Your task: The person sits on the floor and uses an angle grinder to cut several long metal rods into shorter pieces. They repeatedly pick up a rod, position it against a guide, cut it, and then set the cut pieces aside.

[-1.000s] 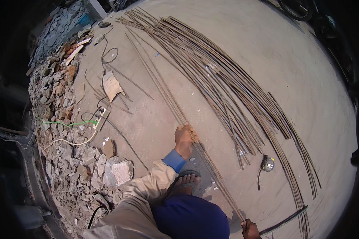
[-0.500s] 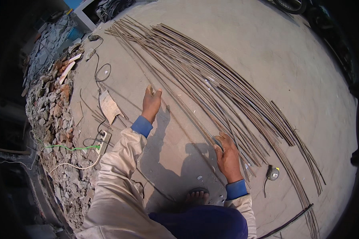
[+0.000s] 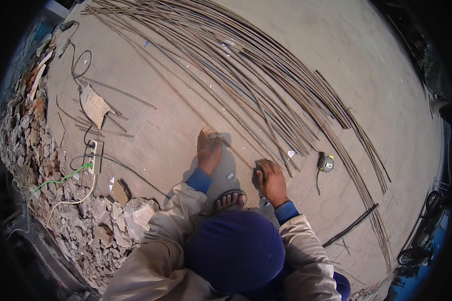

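A thin rusty steel rod (image 3: 173, 90) runs from the far left down to my hands, low over the floor. My left hand (image 3: 209, 154) is closed on it a little way from its near end, thumb and fingers pressed together. At the near end my right hand (image 3: 272, 183) has curled fingers around the rod's tip, where a dark bit shows by the thumb; the tip itself is hidden. Beyond my hands many similar steel rods (image 3: 236, 62) lie in a long loose heap. To the right of my right hand rests a tape measure (image 3: 326, 162).
Broken rubble (image 3: 110, 226) covers the left side. A white power strip (image 3: 96, 155) with green, white and black cords lies beside it, near short rod pieces and a torn board (image 3: 95, 105). A black bar (image 3: 354, 224) crosses the rods' near ends at right. My sandalled foot (image 3: 231, 199) is between my hands.
The view has shifted, with more of my knee showing. Both hands have come closer together and nearer to my foot, and the rod now lies apart from the heap.
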The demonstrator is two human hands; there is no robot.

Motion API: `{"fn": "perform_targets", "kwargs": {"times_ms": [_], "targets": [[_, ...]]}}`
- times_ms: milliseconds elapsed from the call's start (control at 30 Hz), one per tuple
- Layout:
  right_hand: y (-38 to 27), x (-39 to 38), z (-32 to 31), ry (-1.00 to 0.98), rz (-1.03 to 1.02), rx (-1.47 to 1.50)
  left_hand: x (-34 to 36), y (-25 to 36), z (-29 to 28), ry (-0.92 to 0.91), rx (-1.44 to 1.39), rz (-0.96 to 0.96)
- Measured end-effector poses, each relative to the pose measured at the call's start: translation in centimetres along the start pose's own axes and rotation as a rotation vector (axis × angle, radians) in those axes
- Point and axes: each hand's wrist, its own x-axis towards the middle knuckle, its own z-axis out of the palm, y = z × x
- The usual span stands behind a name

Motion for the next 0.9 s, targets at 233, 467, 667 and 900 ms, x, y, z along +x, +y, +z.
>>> {"fn": "perform_targets", "kwargs": {"times_ms": [233,467,667,900], "targets": [[-2.7,0.9,3.8,0.257,0.069,-0.149,2.1,2.8,-0.9,-0.257,-0.329,-0.364],[-2.5,0.4,5.2,0.184,0.178,0.023,1.7,2.8,0.2,0.079,0.516,0.482],[-3.2,-0.8,5.1,0.163,0.095,0.034,-1.7,3.9,1.6,-0.240,0.830,1.062],[2.7,0.1,0.5,0.489,0.139,0.134,1.3,8.0,4.3,-0.457,1.119,1.058]]}}
